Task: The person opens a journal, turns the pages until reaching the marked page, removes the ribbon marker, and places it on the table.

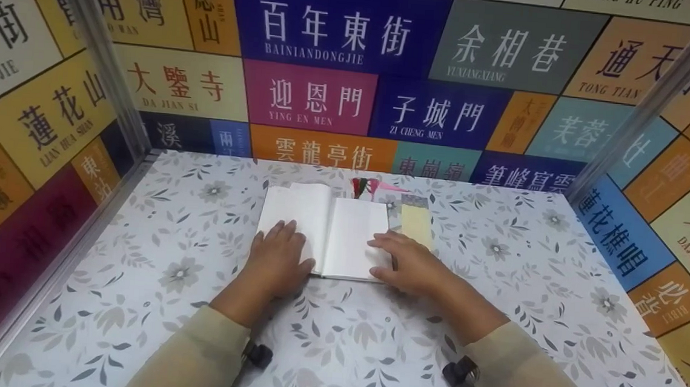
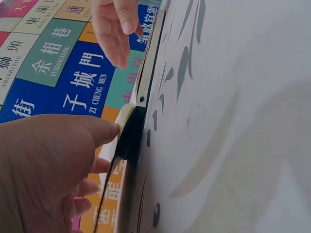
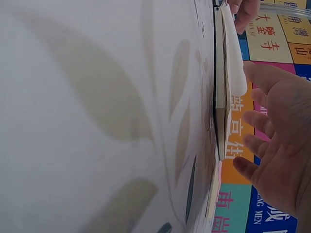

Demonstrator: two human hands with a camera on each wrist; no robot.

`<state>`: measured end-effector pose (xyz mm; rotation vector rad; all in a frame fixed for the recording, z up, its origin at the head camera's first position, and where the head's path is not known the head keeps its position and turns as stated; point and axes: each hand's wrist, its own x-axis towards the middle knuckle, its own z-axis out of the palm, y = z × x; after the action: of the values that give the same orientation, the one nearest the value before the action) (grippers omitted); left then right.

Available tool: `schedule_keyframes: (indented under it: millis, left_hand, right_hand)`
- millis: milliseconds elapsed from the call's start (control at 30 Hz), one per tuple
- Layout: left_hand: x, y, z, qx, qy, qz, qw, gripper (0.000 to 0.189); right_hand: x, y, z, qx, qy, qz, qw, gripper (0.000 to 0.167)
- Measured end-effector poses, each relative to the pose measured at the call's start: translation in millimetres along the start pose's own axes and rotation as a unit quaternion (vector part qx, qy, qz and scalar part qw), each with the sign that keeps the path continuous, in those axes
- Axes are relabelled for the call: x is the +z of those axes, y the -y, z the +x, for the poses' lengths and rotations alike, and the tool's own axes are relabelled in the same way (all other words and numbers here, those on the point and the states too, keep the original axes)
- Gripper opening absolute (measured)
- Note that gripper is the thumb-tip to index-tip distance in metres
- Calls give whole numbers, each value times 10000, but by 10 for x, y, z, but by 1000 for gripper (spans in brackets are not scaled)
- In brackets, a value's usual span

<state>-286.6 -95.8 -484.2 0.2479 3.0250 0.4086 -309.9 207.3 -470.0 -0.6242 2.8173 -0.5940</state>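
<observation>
An open book [image 1: 357,237] with blank white pages lies on the flower-patterned table [image 1: 363,365]. My left hand [image 1: 276,261] rests over the lower part of its left page, fingers extended, the thumb near the central fold. Over the right page's outer edge is my right hand [image 1: 413,265], its fingers loosely bent and spread. In the right wrist view this hand [image 3: 286,136] holds nothing and appears slightly apart from the book [image 3: 221,116]. The left wrist view shows the left thumb [image 2: 104,132] against the pages near the fold.
A pale yellow strip with a grey top [image 1: 416,223] lies just right of the book, partly hidden by the right hand. Red, green and pink tassels [image 1: 359,187] stick out beyond the book's far edge. Panels printed with Chinese characters [image 1: 338,26] enclose the table's back and sides.
</observation>
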Motion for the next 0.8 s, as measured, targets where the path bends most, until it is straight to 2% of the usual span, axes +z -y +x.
schedule_keyframes:
  millis: [200,367,533,800]
  left_hand:
    - [1,24,16,-93,123,-209,9997,68]
    - [-5,24,15,-164,196,-254,9993,68]
    - [-19,-1,0,-170,336,-131,9992,69]
    - [-33,-43,-46,-189,483,100,9986,65]
  right_hand:
    - [-2,-9,-10,-99,170,-112,9997,67]
    - [5,2,-18,43,276,-45,9996,65]
    - [15,9,-27,195,330,-8,9993,65]
    - [47,-7,-48,29,279,67,9996,58]
